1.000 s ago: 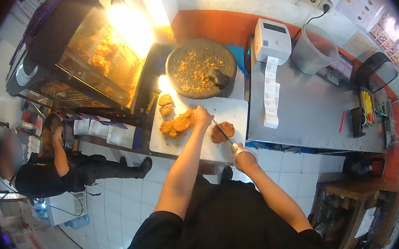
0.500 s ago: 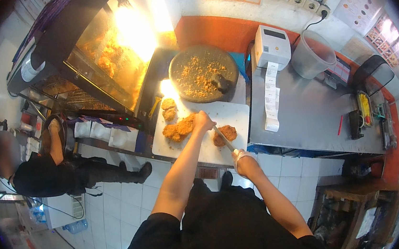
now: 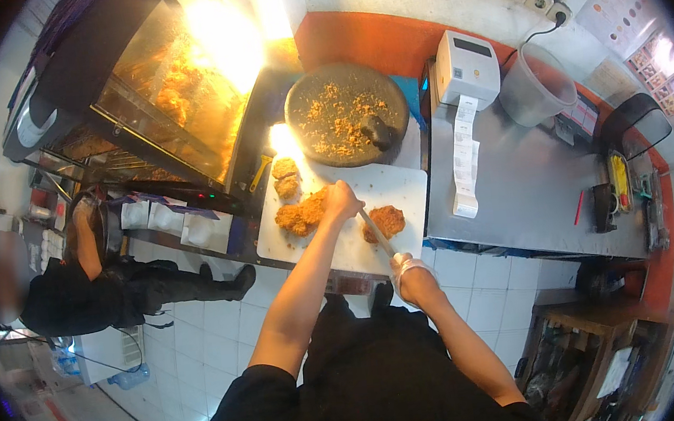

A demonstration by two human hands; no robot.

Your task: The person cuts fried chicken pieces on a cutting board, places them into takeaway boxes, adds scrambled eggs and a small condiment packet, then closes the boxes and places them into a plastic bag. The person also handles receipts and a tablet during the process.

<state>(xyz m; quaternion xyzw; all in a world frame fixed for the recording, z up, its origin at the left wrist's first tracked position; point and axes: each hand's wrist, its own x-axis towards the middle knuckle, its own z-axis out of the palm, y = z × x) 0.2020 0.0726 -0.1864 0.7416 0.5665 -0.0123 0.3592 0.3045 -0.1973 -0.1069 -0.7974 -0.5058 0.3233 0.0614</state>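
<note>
Fried piece (image 3: 389, 220) on the white board (image 3: 405, 184) is left mostly right of the knife (image 3: 381, 239), now drawn slightly nearer by the right hand (image 3: 414, 277) gripping it; what is held by the left hand's (image 3: 342, 201) fingers cannot be told

A knife (image 3: 377, 234) slants beside crusty brown food (image 3: 388, 222) on a white board (image 3: 396, 188).
</note>
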